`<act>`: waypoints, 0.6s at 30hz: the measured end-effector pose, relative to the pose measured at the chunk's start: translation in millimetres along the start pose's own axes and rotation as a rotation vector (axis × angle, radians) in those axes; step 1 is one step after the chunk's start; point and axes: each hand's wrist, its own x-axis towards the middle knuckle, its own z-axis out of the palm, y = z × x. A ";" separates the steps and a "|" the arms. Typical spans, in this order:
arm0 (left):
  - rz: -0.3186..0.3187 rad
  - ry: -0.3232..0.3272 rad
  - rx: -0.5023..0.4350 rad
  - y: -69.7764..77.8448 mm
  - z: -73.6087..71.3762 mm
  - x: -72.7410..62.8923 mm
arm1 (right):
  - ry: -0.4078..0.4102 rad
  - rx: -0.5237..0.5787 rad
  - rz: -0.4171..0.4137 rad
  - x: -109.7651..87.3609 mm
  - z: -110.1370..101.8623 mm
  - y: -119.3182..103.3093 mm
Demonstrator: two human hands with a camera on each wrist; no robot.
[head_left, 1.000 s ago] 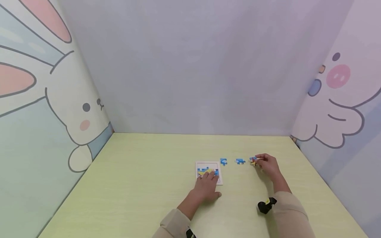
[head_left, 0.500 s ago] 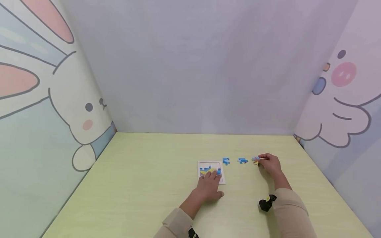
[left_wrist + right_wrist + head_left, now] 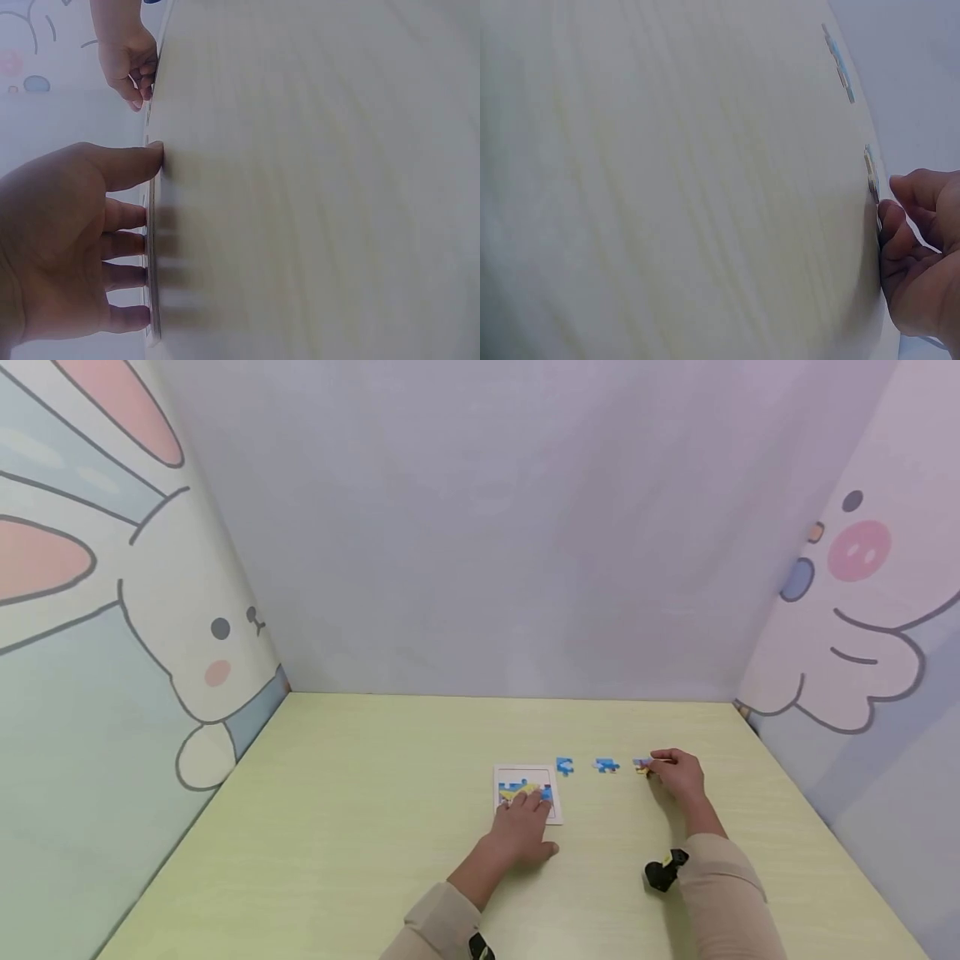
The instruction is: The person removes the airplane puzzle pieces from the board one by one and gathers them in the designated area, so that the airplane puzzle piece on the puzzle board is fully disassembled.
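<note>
My left hand (image 3: pixel 519 833) rests on the lower part of a small white-framed jigsaw board (image 3: pixel 555 810), fingers spread and nearly straight. Blue and yellow pieces fill the tray's middle; its upper part shows white, and the hand hides the bottom. In the left wrist view, the fingertips (image 3: pixel 135 276) press on the board and the thumb lies beside it. To the right, my right hand (image 3: pixel 677 774) has curled fingers at the right edge of a blue, purple and yellow puzzle piece (image 3: pixel 641 765), pinching it low at the tabletop. The fingers partly cover this piece.
Two blue puzzle pieces lie in a row between board and right hand: one piece (image 3: pixel 564 766) close to the frame, another piece (image 3: pixel 606 765) farther right. The pale yellow-green table (image 3: pixel 360 793) meets a grey wall (image 3: pixel 510 568) at the back and cartoon-printed side walls.
The puzzle piece at my right hand, tilted edge-up half a second ago, is lower and flatter now. My left hand stays on the board. The view has shifted slightly.
</note>
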 end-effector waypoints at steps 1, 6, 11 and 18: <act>0.001 0.000 -0.003 -0.4 0.3 0.0 | 0.003 -0.001 0.001 -0.8 0.3 -0.5; 0.016 0.000 -0.009 -1.3 3.1 0.5 | 0.020 -0.019 0.006 -5.6 -0.3 -3.8; 0.017 -0.009 -0.015 -1.3 4.0 1.5 | 0.001 -0.019 -0.005 -10.2 -3.4 -7.4; 0.010 -0.014 -0.036 -1.9 -1.8 3.3 | -0.042 0.044 -0.028 -16.6 -6.7 -8.8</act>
